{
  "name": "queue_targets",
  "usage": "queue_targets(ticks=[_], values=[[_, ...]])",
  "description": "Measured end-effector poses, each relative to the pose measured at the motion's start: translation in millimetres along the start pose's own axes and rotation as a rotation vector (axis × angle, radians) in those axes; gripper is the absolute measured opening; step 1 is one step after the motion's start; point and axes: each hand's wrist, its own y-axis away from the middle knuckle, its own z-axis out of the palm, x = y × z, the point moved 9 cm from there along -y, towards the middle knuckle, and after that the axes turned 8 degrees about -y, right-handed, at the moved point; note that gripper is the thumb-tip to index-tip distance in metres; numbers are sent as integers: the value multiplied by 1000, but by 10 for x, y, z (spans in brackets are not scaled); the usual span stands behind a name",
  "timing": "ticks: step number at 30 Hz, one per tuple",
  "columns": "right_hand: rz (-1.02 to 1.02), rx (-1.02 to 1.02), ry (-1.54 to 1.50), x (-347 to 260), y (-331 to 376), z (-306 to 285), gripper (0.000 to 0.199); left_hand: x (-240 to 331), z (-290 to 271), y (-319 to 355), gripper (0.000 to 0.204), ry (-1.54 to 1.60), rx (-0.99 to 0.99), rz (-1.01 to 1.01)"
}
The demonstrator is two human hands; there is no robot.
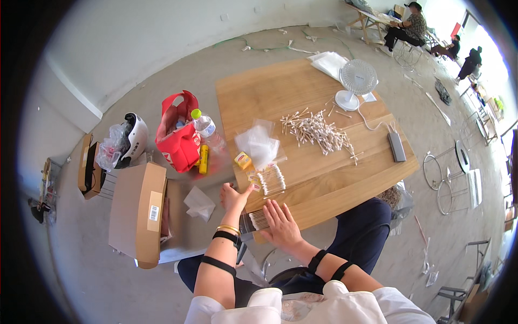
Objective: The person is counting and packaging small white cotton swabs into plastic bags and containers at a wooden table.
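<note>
the right hand [280, 222] lay flat, fingers spread, on a row of cotton swabs [258, 219] at the near edge of the wooden table [280, 92]. the left hand [233, 197], half curled, steadied the row's left end. a second bundle [271, 179] lay just beyond.

Counter [302, 92]: pale wood grain. Swabs [318, 131]: white tips, tan sticks. Fan [356, 81]: white. Bag [178, 135]: red. Bottle cap [196, 114]: lime green. Small box [243, 160]: yellow.
</note>
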Motion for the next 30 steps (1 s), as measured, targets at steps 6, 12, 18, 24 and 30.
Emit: queue_targets(ticks=[6, 12, 18, 24, 30], values=[[-3, 5, 8, 6, 1, -10, 86, -174, 95, 203, 42, 302, -360, -13], [-24, 41, -48, -46, -2, -17, 86, -417, -418, 307, 17, 519, -112, 79], [-30, 70, -56, -37, 24, -46, 86, -347, -475, 613, 6, 584, -191, 55], [-24, 50, -21, -48, 5, -15, 86, 238, -479, 910, 19, 182, -382, 574], [-29, 67, -21, -44, -8, 6, 87, 711, -367, 1168, 40, -216, -550, 696]])
